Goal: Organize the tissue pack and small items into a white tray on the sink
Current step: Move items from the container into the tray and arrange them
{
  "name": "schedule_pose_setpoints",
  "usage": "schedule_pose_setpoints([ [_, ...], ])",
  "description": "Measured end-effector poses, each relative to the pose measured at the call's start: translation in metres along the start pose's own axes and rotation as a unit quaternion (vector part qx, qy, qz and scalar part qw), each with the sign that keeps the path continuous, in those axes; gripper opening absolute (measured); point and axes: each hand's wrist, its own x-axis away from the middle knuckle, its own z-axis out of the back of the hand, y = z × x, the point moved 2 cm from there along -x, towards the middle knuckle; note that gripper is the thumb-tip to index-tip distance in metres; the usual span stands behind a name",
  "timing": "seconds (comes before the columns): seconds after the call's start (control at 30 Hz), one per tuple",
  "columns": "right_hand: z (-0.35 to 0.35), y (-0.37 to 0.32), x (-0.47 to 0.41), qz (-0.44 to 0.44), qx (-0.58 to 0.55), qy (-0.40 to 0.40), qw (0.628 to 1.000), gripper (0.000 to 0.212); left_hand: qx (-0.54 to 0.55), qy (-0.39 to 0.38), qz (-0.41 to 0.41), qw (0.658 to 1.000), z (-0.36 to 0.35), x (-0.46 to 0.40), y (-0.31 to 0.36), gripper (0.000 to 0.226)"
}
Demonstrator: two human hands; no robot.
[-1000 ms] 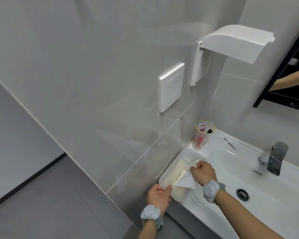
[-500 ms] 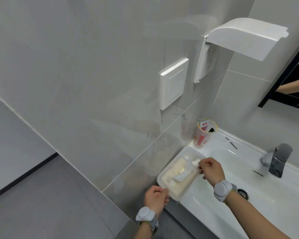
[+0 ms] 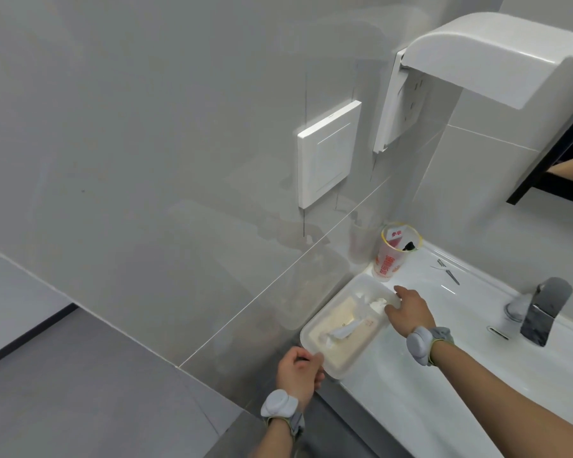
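Observation:
A white tray (image 3: 339,366) sits on the left corner of the sink (image 3: 444,375), against the wall. Inside it lies a cream tissue pack (image 3: 331,332) with a white tissue (image 3: 344,331) sticking out of its top. A small crumpled white item (image 3: 377,304) rests at the tray's far end. My left hand (image 3: 300,371) grips the tray's near corner. My right hand (image 3: 409,314) rests on the tray's right rim, fingers curled over the edge beside the small white item.
A plastic cup (image 3: 392,256) with red print stands behind the tray. Small metal tools (image 3: 447,271) lie on the sink ledge. The faucet (image 3: 543,309) is at right. A wall switch (image 3: 328,153) and a covered socket (image 3: 401,104) are above.
My right hand has let go of the tissue and moved from above the pack to the tray's right rim. My left hand has stayed at the near corner. The view has drifted a little.

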Motion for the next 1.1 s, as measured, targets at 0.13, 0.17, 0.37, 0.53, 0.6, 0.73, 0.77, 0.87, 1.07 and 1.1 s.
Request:
schedule_pose_setpoints([
  [0.13, 0.004, 0.001, -0.008, 0.011, 0.031, 0.001, 0.999, 0.042, -0.034, 0.016, -0.002, 0.999, -0.004, 0.0, 0.0, 0.023],
  [0.17, 0.005, 0.001, -0.01, 0.014, 0.035, -0.001, 0.999, 0.038, -0.043, 0.021, -0.001, 0.999, -0.004, 0.0, 0.0, 0.024],
  [0.37, 0.01, 0.001, -0.016, 0.067, 0.125, 0.002, 0.99, 0.005, -0.11, 0.095, -0.013, 0.989, -0.008, 0.004, 0.001, 0.025],
  [0.53, 0.009, -0.001, -0.018, 0.08, 0.205, -0.001, 0.975, 0.021, -0.017, 0.127, 0.046, 0.991, -0.024, 0.01, 0.003, 0.022],
  [0.6, 0.008, 0.0, -0.018, 0.083, 0.227, -0.019, 0.97, 0.023, 0.005, 0.146, 0.069, 0.987, -0.03, 0.011, 0.006, 0.022],
  [0.73, 0.008, 0.006, -0.017, 0.107, 0.215, -0.037, 0.97, 0.023, -0.032, 0.19, 0.068, 0.979, -0.03, 0.013, 0.011, 0.027],
  [0.77, 0.009, 0.009, -0.02, 0.116, 0.207, -0.038, 0.971, 0.023, -0.066, 0.199, 0.065, 0.976, -0.03, 0.013, 0.014, 0.029],
  [0.87, 0.01, 0.021, -0.026, 0.12, 0.122, -0.063, 0.983, 0.034, -0.247, 0.227, 0.022, 0.942, -0.038, 0.026, 0.032, 0.023],
  [1.07, 0.015, 0.013, -0.011, 0.269, 0.017, -0.048, 0.962, 0.079, -0.398, 0.2, -0.166, 0.88, -0.067, 0.045, 0.055, 0.035],
  [1.1, 0.017, 0.004, -0.01, 0.32, 0.042, -0.079, 0.943, 0.085, -0.418, 0.175, -0.185, 0.872, -0.073, 0.043, 0.06, 0.046],
])
